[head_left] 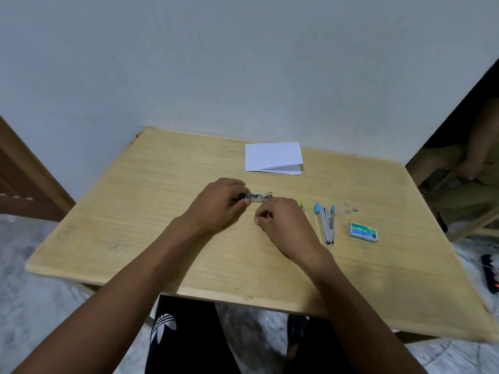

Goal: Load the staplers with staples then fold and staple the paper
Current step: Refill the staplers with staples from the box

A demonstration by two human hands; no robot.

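Left hand point(216, 203): fingers curled round the rear end of a small metal stapler point(256, 197), held just above the desk point(135, 211) near its centre, nose pointing right. Right hand point(283, 225): just beside it, fingers curled in, tips pinched together low over the desk; I cannot tell whether they hold anything. To my right lie a blue stapler point(326, 221), hinged open, loose staples point(351, 210) and a green staple box point(363, 232). Folded white paper point(272, 160) lies at the far edge.
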